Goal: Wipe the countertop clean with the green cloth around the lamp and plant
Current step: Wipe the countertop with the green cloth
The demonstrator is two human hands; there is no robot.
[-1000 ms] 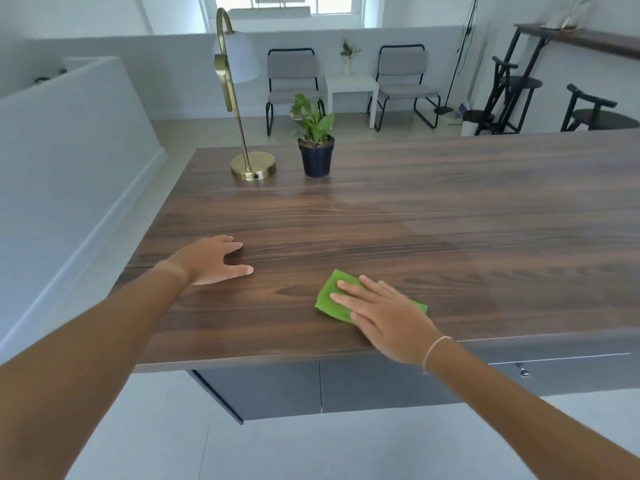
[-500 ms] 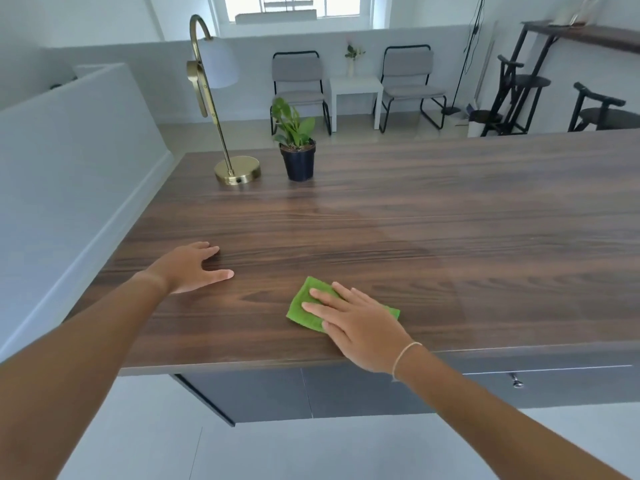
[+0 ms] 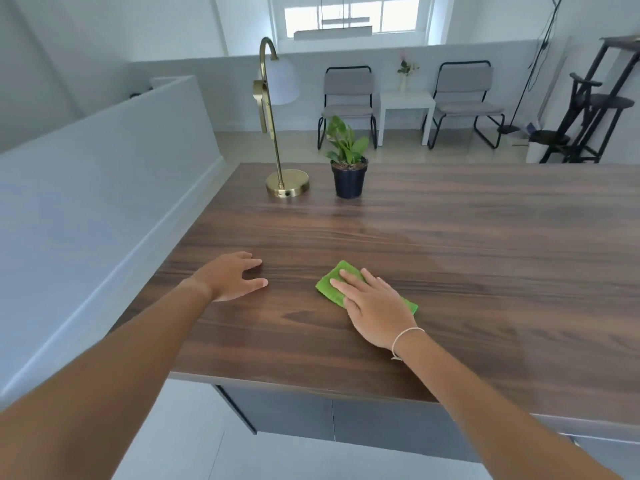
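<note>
The green cloth (image 3: 327,284) lies under your flat, open right hand (image 3: 375,306), and pushing it forward carelessly could knock the plant (image 3: 349,168) or lamp (image 3: 287,183) beyond.

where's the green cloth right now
In the head view the green cloth lies flat on the wooden countertop near its front edge, under the right hand, right of the left hand.
</note>
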